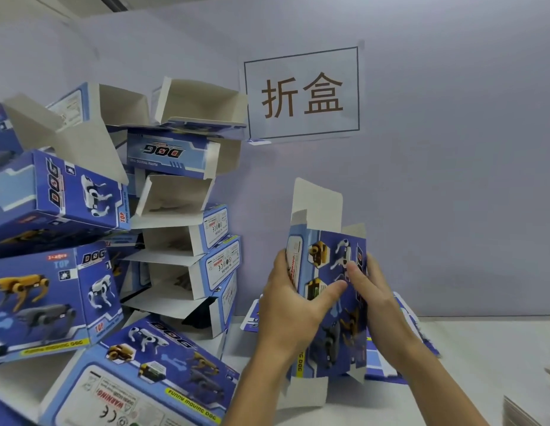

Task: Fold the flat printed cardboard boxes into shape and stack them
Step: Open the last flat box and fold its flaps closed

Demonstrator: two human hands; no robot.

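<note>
A plain pale lavender wall (452,179) fills the background under even light, carrying a white paper sign (303,93) with a dark border and two brown characters, above a white worktop (483,348).

Two bare forearms enter from bottom edge — no sleeves, cuffs or gloves visible anywhere along them. Left hands-part: left hand (293,305) bare, no ring, no watch, no wristband. Right hand (370,290) likewise bare — no jewellery, no strap at wrist. Fingers uncovered; nails short, no visible polish, though detail slightly blurred. No tape, marks or plasters seen on either forearm. Upper arms and clothing lie outside view, so garment cannot be told.
</note>
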